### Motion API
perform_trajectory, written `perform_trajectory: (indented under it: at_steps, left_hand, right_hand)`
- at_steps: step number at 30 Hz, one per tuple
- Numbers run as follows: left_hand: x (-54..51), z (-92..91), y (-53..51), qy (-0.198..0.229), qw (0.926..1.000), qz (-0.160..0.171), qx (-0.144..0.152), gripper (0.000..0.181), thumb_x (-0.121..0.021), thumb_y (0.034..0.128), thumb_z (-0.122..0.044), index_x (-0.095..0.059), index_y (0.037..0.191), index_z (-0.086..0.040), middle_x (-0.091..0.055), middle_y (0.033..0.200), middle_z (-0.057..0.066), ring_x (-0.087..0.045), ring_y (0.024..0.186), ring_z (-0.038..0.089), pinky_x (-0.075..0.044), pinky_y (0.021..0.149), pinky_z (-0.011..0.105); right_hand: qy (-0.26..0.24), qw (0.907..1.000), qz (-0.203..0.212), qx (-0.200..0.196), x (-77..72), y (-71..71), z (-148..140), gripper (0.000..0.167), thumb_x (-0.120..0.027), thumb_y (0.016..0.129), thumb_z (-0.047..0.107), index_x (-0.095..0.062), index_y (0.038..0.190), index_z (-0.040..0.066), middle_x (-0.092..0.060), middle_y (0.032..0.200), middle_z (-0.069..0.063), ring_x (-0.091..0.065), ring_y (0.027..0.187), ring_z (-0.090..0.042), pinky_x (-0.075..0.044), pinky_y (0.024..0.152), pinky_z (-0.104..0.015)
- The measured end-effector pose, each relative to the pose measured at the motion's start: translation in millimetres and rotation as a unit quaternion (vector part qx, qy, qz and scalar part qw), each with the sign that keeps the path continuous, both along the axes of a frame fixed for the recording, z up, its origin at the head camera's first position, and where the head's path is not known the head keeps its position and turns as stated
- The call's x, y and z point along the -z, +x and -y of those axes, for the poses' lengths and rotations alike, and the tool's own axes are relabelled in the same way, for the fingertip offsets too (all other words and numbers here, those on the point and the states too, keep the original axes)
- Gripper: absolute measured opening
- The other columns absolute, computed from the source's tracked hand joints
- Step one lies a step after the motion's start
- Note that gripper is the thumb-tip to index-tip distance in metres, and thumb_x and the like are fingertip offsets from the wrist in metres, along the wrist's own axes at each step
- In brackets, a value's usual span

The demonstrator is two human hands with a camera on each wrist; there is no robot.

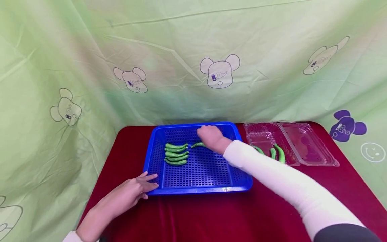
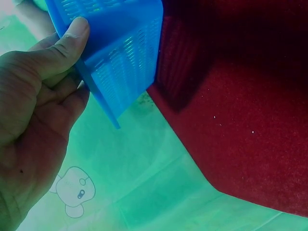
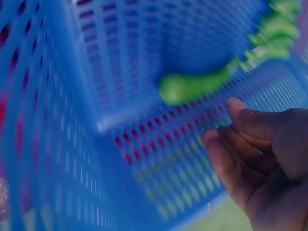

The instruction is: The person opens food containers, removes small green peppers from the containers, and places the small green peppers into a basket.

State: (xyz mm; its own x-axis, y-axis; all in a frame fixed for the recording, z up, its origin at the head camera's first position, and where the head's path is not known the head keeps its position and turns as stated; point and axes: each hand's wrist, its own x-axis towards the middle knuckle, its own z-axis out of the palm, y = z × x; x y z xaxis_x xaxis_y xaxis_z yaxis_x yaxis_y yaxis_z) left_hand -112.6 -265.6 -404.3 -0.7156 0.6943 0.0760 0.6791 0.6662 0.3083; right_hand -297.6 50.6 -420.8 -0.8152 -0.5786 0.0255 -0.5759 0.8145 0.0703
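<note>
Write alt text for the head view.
Right hand over a blue basket, partly hiding a green pepper; left hand at the basket's near-left corner. More peppers lie in its left half, others in an open clear box at right.

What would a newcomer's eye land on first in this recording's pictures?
Probably the bright blue basket on the red cloth, central in the head view. Next, the green peppers lined up in its left half, and the right hand over its far side.
</note>
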Motion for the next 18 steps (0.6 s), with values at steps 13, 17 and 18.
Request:
perform_trajectory:
  at_steps: [13, 17, 18]
  left_hand:
    - [2.4, 1.7, -1.9, 0.002, 1.0000, 0.005, 0.003, 0.048, -0.075, 0.0762, 0.017, -0.077, 0.119, -0.004, -0.076, 0.121, 0.012, -0.064, 0.127, 0.041, -0.055, 0.100, 0.053]
    - [4.3, 2.1, -2.3, 0.009, 0.9999, 0.006, 0.004, 0.048, -0.076, 0.0752, 0.017, -0.077, 0.119, -0.004, -0.076, 0.121, 0.012, -0.063, 0.126, 0.042, -0.056, 0.099, 0.053]
    - [4.6, 2.0, -2.5, 0.011, 0.9999, 0.005, 0.005, 0.049, -0.076, 0.0748, 0.017, -0.077, 0.119, -0.004, -0.076, 0.120, 0.011, -0.063, 0.126, 0.042, -0.055, 0.099, 0.053]
  right_hand:
    - [-0.048, 0.9974, 0.054, 0.011, -71.8, 3.2, -148, 0.023, -0.065, 0.091, -0.001, -0.059, 0.074, 0.012, -0.058, 0.069, 0.001, -0.055, 0.063, -0.017, -0.053, 0.057, -0.035]
    - [-0.028, 0.9968, 0.074, 0.008, -52.0, 11.1, -204, 0.030, -0.054, 0.082, -0.013, -0.053, 0.066, 0.013, -0.047, 0.061, 0.004, -0.044, 0.056, -0.012, -0.041, 0.049, -0.028]
    - [-0.022, 0.9966, 0.079, 0.005, -45.9, 13.5, -218, 0.030, -0.055, 0.079, -0.014, -0.054, 0.066, 0.013, -0.047, 0.060, 0.005, -0.044, 0.056, -0.011, -0.040, 0.049, -0.027]
